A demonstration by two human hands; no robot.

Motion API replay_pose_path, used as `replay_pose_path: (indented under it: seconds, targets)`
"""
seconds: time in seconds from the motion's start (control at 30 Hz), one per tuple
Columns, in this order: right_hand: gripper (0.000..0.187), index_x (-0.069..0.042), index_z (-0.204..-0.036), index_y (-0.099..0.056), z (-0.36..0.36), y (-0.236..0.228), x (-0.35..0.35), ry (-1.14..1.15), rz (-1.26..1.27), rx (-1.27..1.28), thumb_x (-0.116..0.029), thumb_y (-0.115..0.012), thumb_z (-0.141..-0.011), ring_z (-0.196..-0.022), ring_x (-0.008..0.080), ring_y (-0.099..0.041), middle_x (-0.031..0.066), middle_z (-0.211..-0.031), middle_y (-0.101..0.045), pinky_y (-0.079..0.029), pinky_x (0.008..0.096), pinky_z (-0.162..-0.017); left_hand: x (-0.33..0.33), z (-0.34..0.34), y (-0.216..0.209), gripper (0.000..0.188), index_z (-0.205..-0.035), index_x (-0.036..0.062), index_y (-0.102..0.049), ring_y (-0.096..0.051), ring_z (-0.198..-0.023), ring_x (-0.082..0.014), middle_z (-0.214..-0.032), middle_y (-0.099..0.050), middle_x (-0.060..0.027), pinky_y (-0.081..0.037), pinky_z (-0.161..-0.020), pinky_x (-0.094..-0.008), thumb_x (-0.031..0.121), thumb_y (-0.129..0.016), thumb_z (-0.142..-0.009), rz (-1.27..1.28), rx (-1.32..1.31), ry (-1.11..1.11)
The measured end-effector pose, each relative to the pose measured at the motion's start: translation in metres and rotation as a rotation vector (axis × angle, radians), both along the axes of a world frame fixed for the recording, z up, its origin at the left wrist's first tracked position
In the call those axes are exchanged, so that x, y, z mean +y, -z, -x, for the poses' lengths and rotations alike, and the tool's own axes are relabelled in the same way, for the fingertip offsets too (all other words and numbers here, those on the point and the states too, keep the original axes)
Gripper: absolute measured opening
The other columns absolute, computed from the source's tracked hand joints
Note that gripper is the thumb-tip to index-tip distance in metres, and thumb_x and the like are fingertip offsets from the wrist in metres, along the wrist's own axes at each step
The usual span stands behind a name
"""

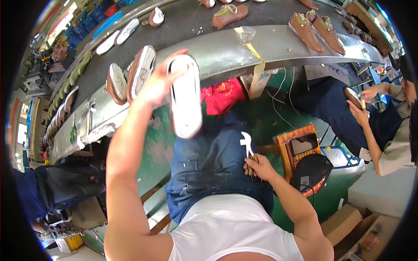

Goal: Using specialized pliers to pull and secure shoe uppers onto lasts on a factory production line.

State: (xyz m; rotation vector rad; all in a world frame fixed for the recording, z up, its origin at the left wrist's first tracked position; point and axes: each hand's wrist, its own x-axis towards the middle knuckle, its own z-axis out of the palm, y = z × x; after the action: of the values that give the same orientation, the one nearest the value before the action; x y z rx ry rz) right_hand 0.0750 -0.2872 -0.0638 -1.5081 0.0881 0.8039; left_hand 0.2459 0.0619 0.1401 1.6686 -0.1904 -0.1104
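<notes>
While left hand [161,82] pinches white-soled shoe [187,106], right hand [261,168] clasps pale-headed tool [247,142]; brown shoes [305,32] on bench [278,40]. Co-worker [333,104] at right.

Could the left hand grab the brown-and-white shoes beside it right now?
Probably not while full: the left hand grips a white-soled shoe, though the brown-and-white shoes sit close by.

A white sleeveless top [235,228] is worn with pale-flecked dark blue trousers [210,163].
</notes>
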Motion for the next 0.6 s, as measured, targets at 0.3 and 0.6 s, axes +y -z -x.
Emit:
replay_pose_path:
  seconds: [0.3,0.6]
  targets:
    - [0.029,0.000,-0.118,-0.058,0.012,-0.059,0.015,-0.066,0.155,-0.253,-0.015,-0.060,-0.093,-0.069,0.0110,-0.059,0.0045,-0.081,-0.064,-0.047,0.0264,-0.066,-0.066,0.171,0.177,0.067,-0.149,0.0123,-0.032,-0.053,-0.114,-0.0168,-0.122,-0.056,-0.0073,-0.043,-0.100,-0.0329,0.019,-0.068,-0.094,0.149,0.125,-0.103]
    - [0.028,0.004,-0.122,-0.056,0.015,-0.106,0.049,-0.442,0.170,-0.074,-0.012,-0.053,-0.098,-0.092,0.0123,-0.064,0.0077,-0.101,-0.067,-0.051,0.0284,-0.078,-0.053,0.180,0.184,0.062,-0.150,0.0095,-0.027,-0.021,-0.144,-0.0327,-0.155,-0.019,-0.0188,-0.021,-0.117,-0.0427,0.037,-0.052,-0.099,-0.015,-0.023,-0.092]
